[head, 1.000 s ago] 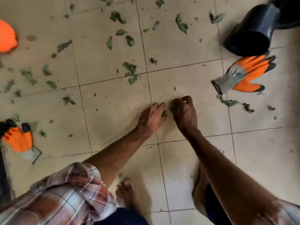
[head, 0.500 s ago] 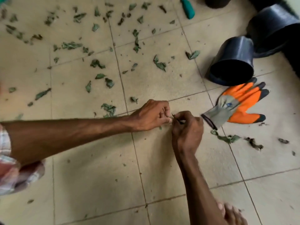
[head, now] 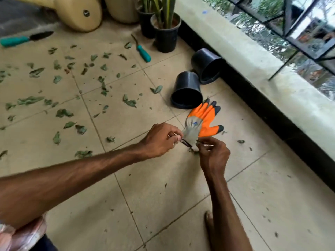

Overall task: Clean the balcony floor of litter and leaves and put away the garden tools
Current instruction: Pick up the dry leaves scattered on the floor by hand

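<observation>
Glove cuff (head: 190,135) partly behind left hand (head: 159,140)

Just beyond the left hand (head: 159,140) and right hand (head: 213,156), the glove (head: 203,120) is grey knitted cloth with a matt orange rubbery coating, black at the fingertips. Past it, the nearer pot (head: 186,87) is smooth black plastic with a faint sheen. The floor (head: 163,187) under the hands is matt beige tile.

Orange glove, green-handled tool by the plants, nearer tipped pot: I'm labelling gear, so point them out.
orange glove (head: 204,117), head view, orange palm.
green-handled tool (head: 144,53), head view, green handle.
nearer tipped pot (head: 186,82), head view, black side wall.
</observation>
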